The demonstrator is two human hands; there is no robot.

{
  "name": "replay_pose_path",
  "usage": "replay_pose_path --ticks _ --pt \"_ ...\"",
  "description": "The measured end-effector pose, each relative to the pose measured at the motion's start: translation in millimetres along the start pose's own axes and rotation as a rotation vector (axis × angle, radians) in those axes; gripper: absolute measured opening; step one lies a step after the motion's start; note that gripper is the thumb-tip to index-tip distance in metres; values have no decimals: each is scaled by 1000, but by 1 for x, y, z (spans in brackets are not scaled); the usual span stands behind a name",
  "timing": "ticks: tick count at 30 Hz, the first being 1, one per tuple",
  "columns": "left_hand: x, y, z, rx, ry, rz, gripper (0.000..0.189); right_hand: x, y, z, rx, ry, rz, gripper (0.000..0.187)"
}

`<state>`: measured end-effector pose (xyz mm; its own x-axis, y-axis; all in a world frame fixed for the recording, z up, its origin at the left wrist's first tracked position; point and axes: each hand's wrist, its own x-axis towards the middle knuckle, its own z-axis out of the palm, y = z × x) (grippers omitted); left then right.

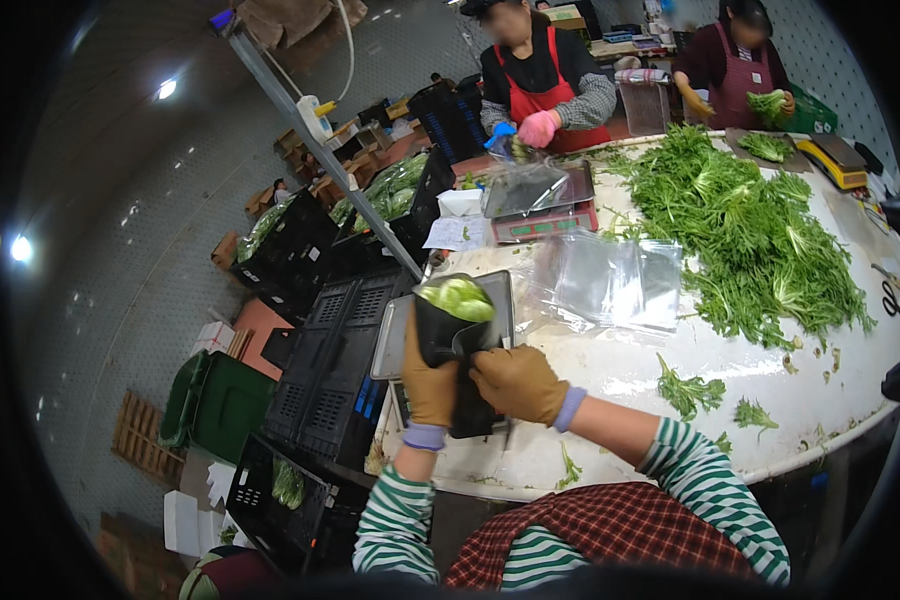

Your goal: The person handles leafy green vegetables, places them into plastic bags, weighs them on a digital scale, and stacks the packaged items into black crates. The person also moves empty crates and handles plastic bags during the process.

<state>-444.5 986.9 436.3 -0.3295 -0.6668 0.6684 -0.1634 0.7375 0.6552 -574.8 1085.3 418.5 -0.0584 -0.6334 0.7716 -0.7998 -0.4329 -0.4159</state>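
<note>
My left hand [429, 386], in a tan glove, grips a black sleeve-like wrapper [446, 334] from its left side. Pale green leafy vegetable [459, 298] shows at the wrapper's upper end. On the right side, my right hand [521, 382], gloved alike, has its fingers curled at the wrapper's edge; exactly what they pinch is hidden. Beneath both hands are metal trays [391, 337] and a partly hidden device, near the table's left edge. Clear plastic bags [615, 281] lie in a stack beyond my right hand. A large heap of frilly leafy greens [742, 232] covers the table's right part.
A red scale [544, 229] with a metal tray stands across the white table [600, 457]. Two co-workers handle greens at the far side. Black crates [322, 360] and a metal post [322, 150] flank the table's left edge. Scissors [889, 298] lie far right.
</note>
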Motion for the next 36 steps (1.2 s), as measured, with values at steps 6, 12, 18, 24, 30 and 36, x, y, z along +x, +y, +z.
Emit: replay_pose_path --ticks 6,12,18,24,30,36 --pt "-28 -4 18 -519 -268 -381 92 -13 -4 -1 -69 96 75 16" --pt "-45 -10 -10 -751 -454 -382 81 5 -26 -19 -133 -134 37 58" --pt "-42 -15 -5 -837 -244 -491 42 -2 -28 5 -119 -166 18 61" --pt "-30 -26 -9 -704 -31 -612 20 -12 -19 22 17 -182 -55 64" --pt "-36 -35 -40 -431 67 -595 34 -24 33 -2 187 -158 95 54" --pt "-54 -30 -55 -409 96 -475 41 -71 219 -13 -337 93 538 65"
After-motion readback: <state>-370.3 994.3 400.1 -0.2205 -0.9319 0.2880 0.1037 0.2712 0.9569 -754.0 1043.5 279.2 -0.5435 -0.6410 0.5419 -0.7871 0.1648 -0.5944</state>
